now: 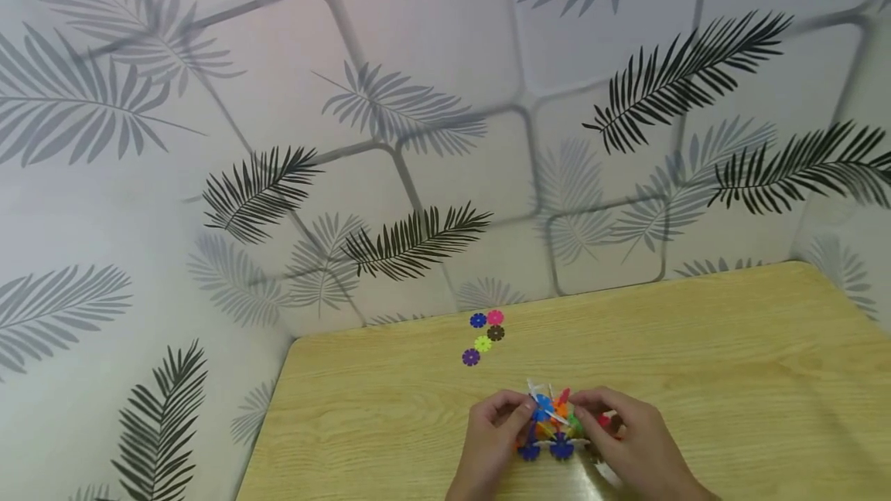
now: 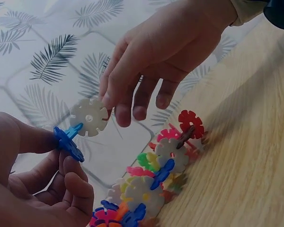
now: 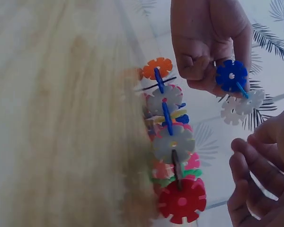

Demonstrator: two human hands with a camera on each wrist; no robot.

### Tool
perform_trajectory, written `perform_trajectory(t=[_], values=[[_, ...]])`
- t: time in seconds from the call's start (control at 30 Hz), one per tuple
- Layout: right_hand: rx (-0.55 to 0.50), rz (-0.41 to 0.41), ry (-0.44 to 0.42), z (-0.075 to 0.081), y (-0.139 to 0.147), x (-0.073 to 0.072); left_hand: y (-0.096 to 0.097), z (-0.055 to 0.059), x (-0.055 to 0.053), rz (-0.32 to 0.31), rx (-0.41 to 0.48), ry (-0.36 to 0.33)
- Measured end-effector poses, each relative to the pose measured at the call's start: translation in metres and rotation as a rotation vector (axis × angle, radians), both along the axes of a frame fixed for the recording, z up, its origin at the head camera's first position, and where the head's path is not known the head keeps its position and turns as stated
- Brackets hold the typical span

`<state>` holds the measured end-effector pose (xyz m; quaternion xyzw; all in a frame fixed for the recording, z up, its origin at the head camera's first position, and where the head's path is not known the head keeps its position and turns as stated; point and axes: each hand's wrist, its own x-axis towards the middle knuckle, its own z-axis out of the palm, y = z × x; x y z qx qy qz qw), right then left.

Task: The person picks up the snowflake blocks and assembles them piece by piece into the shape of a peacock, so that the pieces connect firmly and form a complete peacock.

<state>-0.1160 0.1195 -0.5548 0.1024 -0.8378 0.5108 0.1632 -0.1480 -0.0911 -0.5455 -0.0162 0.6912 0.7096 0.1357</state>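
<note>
My left hand [image 1: 490,439] pinches a small cluster of notched plastic discs between thumb and fingers. A blue disc [image 3: 231,75] and a white disc [image 2: 88,118] stick out from that cluster. My right hand [image 2: 165,47] is beside it, its fingertips right at the white disc's edge in the left wrist view. In the right wrist view those fingers [image 3: 241,163] are bent loosely, with a gap between them and the white discs. Below both hands a long assembly of coloured notched discs stands on the table, with a red disc [image 3: 182,201] at one end and an orange disc [image 3: 157,68] at the other.
Farther back on the wooden table [image 1: 362,393] lie several loose discs: blue [image 1: 478,320], pink [image 1: 495,317], brown [image 1: 496,333], yellow [image 1: 483,344] and purple [image 1: 471,357]. A leaf-patterned wall [image 1: 445,176] rises behind the table's back edge.
</note>
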Motion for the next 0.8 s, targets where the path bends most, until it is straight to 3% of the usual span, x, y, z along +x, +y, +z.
perform_trajectory(t=[0.17, 0.43, 0.6, 0.8], values=[[0.173, -0.013, -0.024, 0.007, -0.003, -0.011, -0.008, 0.0, -0.004, 0.023, -0.015, 0.0], [0.407, 0.014, -0.282, 0.015, -0.015, -0.024, -0.013, 0.002, -0.007, 0.037, 0.005, -0.019], [0.517, -0.016, -0.318, 0.01, -0.021, -0.029, -0.014, 0.004, -0.007, 0.032, 0.007, -0.036], [0.563, -0.047, -0.311, 0.008, -0.027, -0.031, -0.015, 0.006, -0.007, 0.037, 0.011, -0.043]])
